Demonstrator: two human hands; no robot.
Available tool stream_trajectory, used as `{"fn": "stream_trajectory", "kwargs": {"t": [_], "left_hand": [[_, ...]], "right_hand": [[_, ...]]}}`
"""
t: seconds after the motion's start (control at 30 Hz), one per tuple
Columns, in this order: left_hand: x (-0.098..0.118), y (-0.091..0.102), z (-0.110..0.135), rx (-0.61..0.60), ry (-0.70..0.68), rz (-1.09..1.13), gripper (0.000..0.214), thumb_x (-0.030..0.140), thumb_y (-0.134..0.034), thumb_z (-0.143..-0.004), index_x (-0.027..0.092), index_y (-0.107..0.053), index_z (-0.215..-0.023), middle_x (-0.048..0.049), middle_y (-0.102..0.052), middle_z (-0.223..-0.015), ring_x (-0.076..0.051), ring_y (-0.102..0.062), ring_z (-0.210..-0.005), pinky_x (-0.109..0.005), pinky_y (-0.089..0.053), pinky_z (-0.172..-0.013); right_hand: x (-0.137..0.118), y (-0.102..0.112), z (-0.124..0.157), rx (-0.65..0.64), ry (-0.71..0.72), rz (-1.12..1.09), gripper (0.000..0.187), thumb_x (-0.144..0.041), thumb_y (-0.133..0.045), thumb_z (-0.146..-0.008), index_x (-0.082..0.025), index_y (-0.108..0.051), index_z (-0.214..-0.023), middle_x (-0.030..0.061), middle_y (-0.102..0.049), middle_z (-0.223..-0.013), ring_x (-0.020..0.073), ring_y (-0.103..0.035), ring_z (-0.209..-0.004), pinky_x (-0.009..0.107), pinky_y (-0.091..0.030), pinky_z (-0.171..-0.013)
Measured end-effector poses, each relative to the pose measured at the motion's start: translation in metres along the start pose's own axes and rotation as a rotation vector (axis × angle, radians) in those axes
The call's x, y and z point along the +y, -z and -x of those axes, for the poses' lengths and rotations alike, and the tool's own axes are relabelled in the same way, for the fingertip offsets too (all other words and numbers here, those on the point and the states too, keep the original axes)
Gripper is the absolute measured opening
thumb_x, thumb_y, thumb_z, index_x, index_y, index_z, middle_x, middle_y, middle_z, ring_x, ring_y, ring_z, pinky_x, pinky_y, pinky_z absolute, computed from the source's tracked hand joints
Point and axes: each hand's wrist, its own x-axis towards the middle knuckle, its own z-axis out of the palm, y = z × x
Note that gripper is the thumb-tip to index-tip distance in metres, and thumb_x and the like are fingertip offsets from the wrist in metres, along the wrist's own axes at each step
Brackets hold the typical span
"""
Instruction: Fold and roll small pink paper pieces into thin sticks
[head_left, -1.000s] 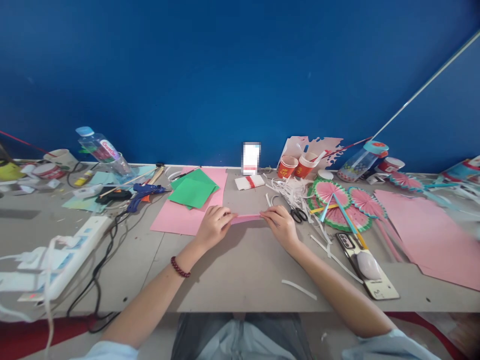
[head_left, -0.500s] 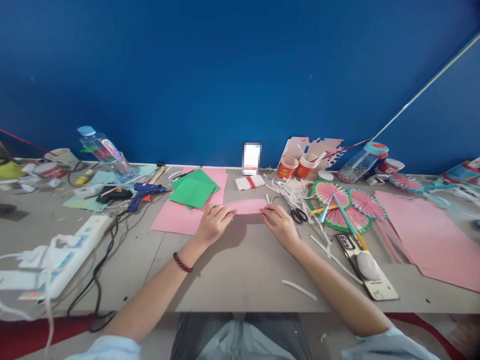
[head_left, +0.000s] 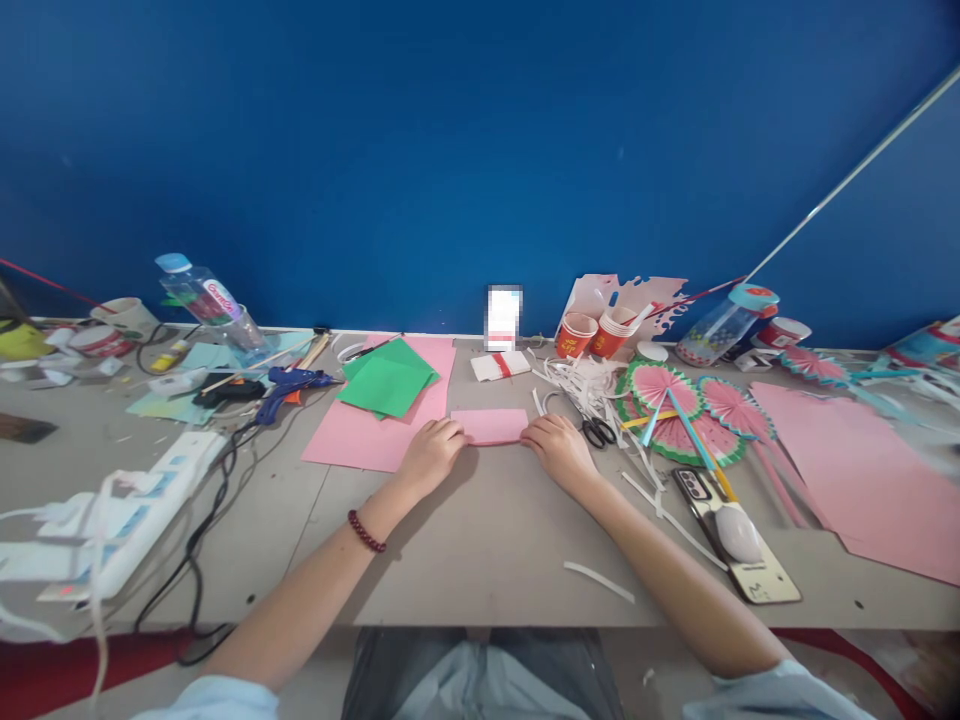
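Observation:
A small strip of pink paper (head_left: 491,424) lies on the grey table in front of me, with a folded-looking band along its near edge. My left hand (head_left: 433,455) grips its left end, fingers closed at the near corner. At the opposite end, my right hand (head_left: 556,447) pinches the near right corner. The fingertips partly hide both ends of the strip. Green paper sheets (head_left: 390,378) rest on a larger pink sheet (head_left: 352,440), just beyond and left of my left hand. Black-handled scissors (head_left: 598,432) lie close to my right hand.
White paper shreds (head_left: 581,385) surround the scissors. Pleated paper fans (head_left: 664,400), a phone (head_left: 739,540) and pink sheets (head_left: 862,470) occupy the right. To the left are a blue glue gun (head_left: 289,390), a power strip (head_left: 154,510) and a bottle (head_left: 214,300). Red paper cups (head_left: 576,335) stand behind.
Both hands have lowered the pink paper strip slightly toward me onto the table. It was bowed and held up before; now it lies flatter, with the near-edge band visible.

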Motion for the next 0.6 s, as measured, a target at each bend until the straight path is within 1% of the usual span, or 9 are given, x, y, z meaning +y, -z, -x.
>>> {"fn": "stream_trajectory", "kwargs": {"t": [0.3,0.47,0.6], "left_hand": [[0.0012,0.0025,-0.0016,-0.007,0.092,0.145,0.019,0.014,-0.048,-0.090,0.020,-0.066,-0.089,-0.0038,-0.066,-0.086,-0.019,-0.060,-0.085,-0.034,-0.046,-0.076],[0.0026,0.0059,-0.0020,-0.022,0.061,0.137,0.019,0.010,-0.048,-0.089,0.019,-0.065,-0.090,-0.0044,-0.065,-0.089,-0.019,-0.059,-0.087,-0.034,-0.046,-0.077],[0.0015,0.0060,-0.0016,-0.016,0.066,0.157,0.019,0.011,-0.048,-0.089,0.019,-0.066,-0.091,-0.0044,-0.065,-0.088,-0.019,-0.059,-0.087,-0.034,-0.046,-0.077]], "right_hand": [[-0.0002,0.0021,-0.0016,-0.033,-0.062,-0.147,0.014,-0.018,-0.054,-0.090,-0.021,-0.068,-0.086,0.0061,-0.068,-0.085,0.0208,-0.057,-0.083,0.033,-0.042,-0.076],[-0.0009,0.0001,-0.0015,-0.047,-0.028,-0.252,0.017,-0.013,-0.049,-0.090,-0.019,-0.065,-0.088,0.0084,-0.067,-0.097,0.0212,-0.059,-0.093,0.034,-0.044,-0.082],[-0.0010,0.0000,-0.0019,-0.056,-0.035,-0.279,0.017,-0.013,-0.048,-0.091,-0.018,-0.064,-0.089,0.0080,-0.067,-0.092,0.0210,-0.059,-0.091,0.034,-0.044,-0.082]]}}
